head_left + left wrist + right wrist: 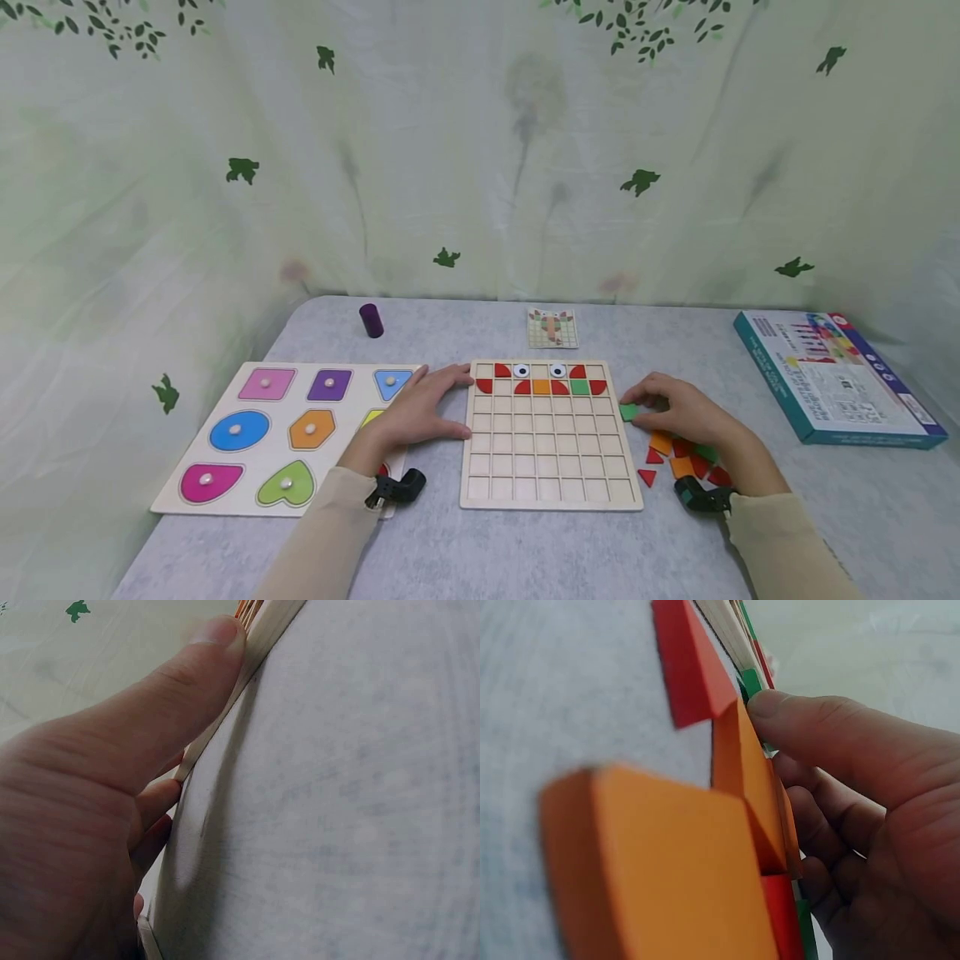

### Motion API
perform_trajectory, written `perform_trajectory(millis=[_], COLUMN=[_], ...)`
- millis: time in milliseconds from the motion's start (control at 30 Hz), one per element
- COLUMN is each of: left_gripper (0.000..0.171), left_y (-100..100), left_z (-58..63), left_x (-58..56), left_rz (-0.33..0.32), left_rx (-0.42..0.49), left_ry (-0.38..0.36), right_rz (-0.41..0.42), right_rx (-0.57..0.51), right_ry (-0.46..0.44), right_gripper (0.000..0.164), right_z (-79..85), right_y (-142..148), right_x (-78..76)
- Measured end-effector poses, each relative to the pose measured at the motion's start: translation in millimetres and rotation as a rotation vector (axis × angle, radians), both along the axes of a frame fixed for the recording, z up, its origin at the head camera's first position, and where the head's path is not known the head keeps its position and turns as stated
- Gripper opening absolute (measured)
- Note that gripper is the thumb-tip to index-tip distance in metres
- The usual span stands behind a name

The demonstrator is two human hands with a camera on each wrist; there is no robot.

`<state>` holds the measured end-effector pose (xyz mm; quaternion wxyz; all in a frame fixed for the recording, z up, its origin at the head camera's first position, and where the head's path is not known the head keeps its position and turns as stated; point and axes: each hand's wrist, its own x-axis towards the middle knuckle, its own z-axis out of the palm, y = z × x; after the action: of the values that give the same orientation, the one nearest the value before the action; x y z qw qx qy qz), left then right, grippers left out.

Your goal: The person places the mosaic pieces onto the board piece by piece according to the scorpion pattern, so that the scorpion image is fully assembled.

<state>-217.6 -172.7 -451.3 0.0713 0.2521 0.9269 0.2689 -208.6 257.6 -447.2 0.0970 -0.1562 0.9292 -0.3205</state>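
A light wooden grid board (551,493) lies flat in the middle of the table. Its top rows hold red quarter-round tiles, two eye tiles (557,372), an orange square (541,387) and a green square (580,387). My left hand (420,407) rests against the board's left edge, thumb and fingers spread; in the left wrist view its thumb (214,645) touches that edge. Just off the board's right side, my right hand (686,410) pinches a green square tile (627,412). The right wrist view shows this tile (751,682) at the thumb tip, partly hidden.
Loose red, orange and green tiles (679,467) lie beneath and beside my right hand. At left is a white shape-puzzle board (217,392) with knobbed pieces. A pattern card (552,328), a dark purple cylinder (371,320) and a teal-edged box (847,383) stand farther back.
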Motion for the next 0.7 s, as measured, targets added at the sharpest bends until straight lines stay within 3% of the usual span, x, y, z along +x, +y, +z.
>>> perform_trajectory(millis=[700], left_gripper=[0.079], left_y=[1.0], left_z=[1.8], left_x=[1.5], left_rz=[-0.003], left_rx=[0.009], left_ry=[0.0], right_rz=[-0.114], right_rx=[-0.04], right_ry=[-0.014], right_gripper=[0.027], right_z=[6.9], right_y=[-14.0], right_x=[0.4])
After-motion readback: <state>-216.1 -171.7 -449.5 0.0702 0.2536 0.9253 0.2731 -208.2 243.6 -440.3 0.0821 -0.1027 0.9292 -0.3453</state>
